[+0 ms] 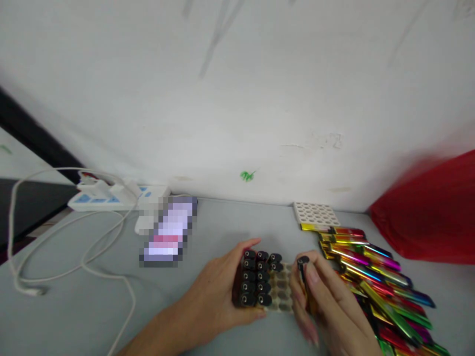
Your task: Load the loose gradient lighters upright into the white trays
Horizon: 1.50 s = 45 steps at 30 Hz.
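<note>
My left hand [218,291] is wrapped around the left side of a pale rack with oval holes [282,295]. Several lighters [249,276] stand upright in it, black ends up, filling the two left columns and the far part of the third. Just beyond the rack's right side, my right hand [330,301] is closed on another lighter [303,264], gold-coloured with a black end, held roughly upright. The fingers cover most of its body. To the right lies a loose pile of shiny lighters [378,274] in red, gold, green, blue and purple.
A second white rack with holes [315,213] lies against the wall behind the pile. Something red [430,217] stands at the far right. On the left are a phone [170,230], a power strip [107,198] and a looping white cable [128,289] on the grey table [222,222].
</note>
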Tool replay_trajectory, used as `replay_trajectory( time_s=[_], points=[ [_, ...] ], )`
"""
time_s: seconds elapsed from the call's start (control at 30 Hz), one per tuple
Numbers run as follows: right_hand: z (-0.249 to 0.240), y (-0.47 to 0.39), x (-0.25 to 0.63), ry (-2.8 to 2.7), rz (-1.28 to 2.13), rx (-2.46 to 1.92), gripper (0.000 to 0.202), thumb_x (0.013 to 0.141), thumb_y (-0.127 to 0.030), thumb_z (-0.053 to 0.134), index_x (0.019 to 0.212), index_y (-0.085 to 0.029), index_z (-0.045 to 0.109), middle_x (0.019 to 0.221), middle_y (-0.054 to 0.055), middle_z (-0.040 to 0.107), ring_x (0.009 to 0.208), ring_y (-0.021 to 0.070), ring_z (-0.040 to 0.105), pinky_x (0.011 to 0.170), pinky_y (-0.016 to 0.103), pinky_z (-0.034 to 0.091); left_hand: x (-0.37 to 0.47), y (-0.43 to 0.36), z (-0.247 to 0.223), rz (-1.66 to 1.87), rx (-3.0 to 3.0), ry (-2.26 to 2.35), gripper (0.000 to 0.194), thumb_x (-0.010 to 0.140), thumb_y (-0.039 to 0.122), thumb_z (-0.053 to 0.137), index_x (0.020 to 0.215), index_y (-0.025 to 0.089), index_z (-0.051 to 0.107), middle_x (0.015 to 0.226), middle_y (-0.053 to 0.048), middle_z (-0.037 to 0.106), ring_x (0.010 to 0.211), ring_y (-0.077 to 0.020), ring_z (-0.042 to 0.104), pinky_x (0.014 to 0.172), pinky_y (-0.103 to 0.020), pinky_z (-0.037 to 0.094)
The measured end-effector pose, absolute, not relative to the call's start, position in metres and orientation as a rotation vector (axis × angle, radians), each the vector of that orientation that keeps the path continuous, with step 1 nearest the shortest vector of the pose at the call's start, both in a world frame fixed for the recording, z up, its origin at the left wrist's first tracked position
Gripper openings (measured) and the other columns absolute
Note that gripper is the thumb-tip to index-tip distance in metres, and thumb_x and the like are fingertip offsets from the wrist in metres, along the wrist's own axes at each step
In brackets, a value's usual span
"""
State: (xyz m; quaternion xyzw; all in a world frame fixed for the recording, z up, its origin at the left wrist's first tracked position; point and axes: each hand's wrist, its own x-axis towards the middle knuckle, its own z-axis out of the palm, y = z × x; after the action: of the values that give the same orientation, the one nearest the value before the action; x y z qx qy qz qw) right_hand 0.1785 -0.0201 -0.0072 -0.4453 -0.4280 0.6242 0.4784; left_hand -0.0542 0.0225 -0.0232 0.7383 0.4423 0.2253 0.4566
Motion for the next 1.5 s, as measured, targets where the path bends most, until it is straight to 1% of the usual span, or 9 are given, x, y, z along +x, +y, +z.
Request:
replay_trajectory(
  time_s=[0.07, 0.13, 0.23, 0.33, 0.6, 1.07, 1.23, 1.37, 1.5],
  points=[
    [-0.004, -0.021, 0.181, -1.265, 1.256, -1.118, 0.032, 0.108, -0.055, 0.066, 0.093, -0.026, 0.072, 0.085, 0.003, 0.065, 0.08, 0.0191, 0.062, 0.077, 0.03, 0.053, -0.054, 0.023, -0.023, 0.555, 1.819, 1.099, 0.108, 0.076, 0.024, 0.1, 0.164, 0.041, 0.038, 0.145, 0.002, 0.073, 0.127, -0.0296, 0.073, 0.108, -0.039, 0.054],
    [-0.004, -0.02, 0.185, -1.41, 1.069, -1.129, 0.02, 0.104, -0.048, 0.074, 0.098, -0.029, 0.08, 0.095, 0.005, 0.065, 0.095, 0.0238, 0.063, 0.084, 0.033, 0.053, -0.054, 0.023, -0.023, 0.55, 1.826, 1.106, 0.109, 0.074, 0.025, 0.101, 0.163, 0.039, 0.039, 0.146, 0.001, 0.073, 0.128, -0.0314, 0.072, 0.109, -0.041, 0.054],
    [-0.008, -0.017, 0.189, -1.493, 1.014, -1.155, 0.009, 0.101, -0.039, 0.078, 0.104, -0.033, 0.084, 0.088, 0.002, 0.063, 0.086, 0.0222, 0.064, 0.08, 0.034, 0.052, -0.054, 0.023, -0.024, 0.551, 1.829, 1.104, 0.11, 0.074, 0.025, 0.101, 0.164, 0.038, 0.039, 0.147, -0.001, 0.073, 0.129, -0.0324, 0.072, 0.11, -0.042, 0.054],
    [-0.012, -0.015, 0.191, -1.548, 1.018, -1.204, 0.012, 0.1, -0.037, 0.079, 0.111, -0.034, 0.084, 0.082, 0.0, 0.067, 0.079, 0.0218, 0.068, 0.077, 0.034, 0.052, -0.054, 0.023, -0.024, 0.552, 1.833, 1.095, 0.111, 0.075, 0.024, 0.101, 0.164, 0.04, 0.038, 0.15, 0.0, 0.071, 0.131, -0.0319, 0.071, 0.112, -0.042, 0.053],
    [-0.015, -0.015, 0.194, -1.647, 0.93, -1.269, 0.015, 0.1, -0.039, 0.079, 0.113, -0.031, 0.083, 0.09, 0.003, 0.078, 0.084, 0.0245, 0.074, 0.075, 0.034, 0.057, -0.055, 0.022, -0.025, 0.553, 1.839, 1.089, 0.109, 0.075, 0.026, 0.1, 0.164, 0.039, 0.038, 0.148, -0.002, 0.072, 0.13, -0.0326, 0.072, 0.111, -0.042, 0.055],
    [-0.004, -0.009, 0.2, -1.872, 0.693, -1.13, 0.02, 0.103, -0.027, 0.076, 0.12, -0.036, 0.081, 0.091, 0.001, 0.078, 0.085, 0.0212, 0.075, 0.077, 0.031, 0.06, -0.055, 0.023, -0.023, 0.528, 1.842, 1.119, 0.111, 0.074, 0.028, 0.101, 0.166, 0.036, 0.038, 0.152, -0.004, 0.07, 0.134, -0.0343, 0.069, 0.115, -0.046, 0.052],
    [-0.006, -0.013, 0.2, -1.826, 0.649, -1.167, 0.033, 0.103, -0.028, 0.075, 0.133, -0.04, 0.075, 0.097, -0.001, 0.08, 0.088, 0.0218, 0.077, 0.082, 0.033, 0.059, -0.055, 0.021, -0.023, 0.552, 1.825, 1.098, 0.109, 0.076, 0.026, 0.1, 0.165, 0.037, 0.038, 0.148, -0.001, 0.072, 0.131, -0.0322, 0.07, 0.112, -0.042, 0.053],
    [-0.005, -0.015, 0.21, -1.793, 0.783, -1.317, 0.015, 0.108, -0.035, 0.065, 0.12, -0.033, 0.074, 0.098, 0.003, 0.075, 0.089, 0.0247, 0.073, 0.074, 0.034, 0.056, -0.055, 0.021, -0.023, 0.55, 1.832, 1.104, 0.109, 0.075, 0.026, 0.101, 0.164, 0.036, 0.039, 0.145, -0.001, 0.073, 0.129, -0.0325, 0.07, 0.111, -0.042, 0.052],
    [-0.001, -0.006, 0.234, -1.984, 0.75, -1.433, 0.006, 0.102, -0.034, 0.07, 0.1, -0.03, 0.074, 0.085, 0.003, 0.065, 0.082, 0.0268, 0.063, 0.072, 0.038, 0.049, -0.054, 0.021, -0.021, 0.538, 1.818, 1.118, 0.108, 0.076, 0.024, 0.1, 0.163, 0.036, 0.039, 0.142, -0.001, 0.074, 0.127, -0.0317, 0.071, 0.11, -0.043, 0.052]
  ],
)
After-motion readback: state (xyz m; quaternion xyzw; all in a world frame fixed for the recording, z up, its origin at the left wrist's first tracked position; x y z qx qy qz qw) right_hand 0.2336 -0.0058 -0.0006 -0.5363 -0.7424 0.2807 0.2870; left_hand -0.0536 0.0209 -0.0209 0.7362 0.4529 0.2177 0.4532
